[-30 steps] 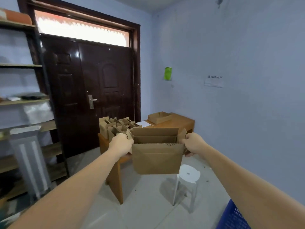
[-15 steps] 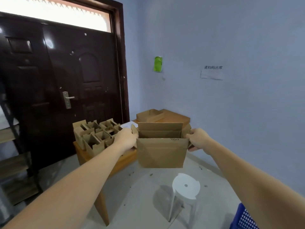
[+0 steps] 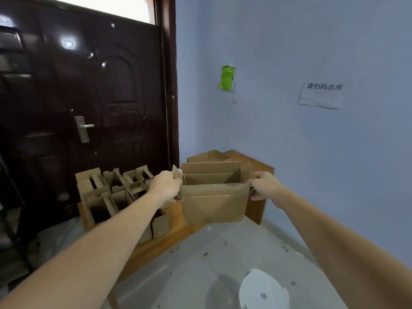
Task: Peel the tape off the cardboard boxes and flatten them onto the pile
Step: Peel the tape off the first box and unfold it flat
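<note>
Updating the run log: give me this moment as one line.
left hand: grips box end | right hand: grips other end | cardboard box: open-topped, held up before table | open boxes: on table

I have one view only, from the head camera, wide-angle, so the door and wall bow at the edges. It looks forward and slightly down along both outstretched forearms. The counter sits mid-distance at centre, the floor fills the near bottom, and the room corner lies far ahead. The door is far left, the wall runs along the right.
</note>
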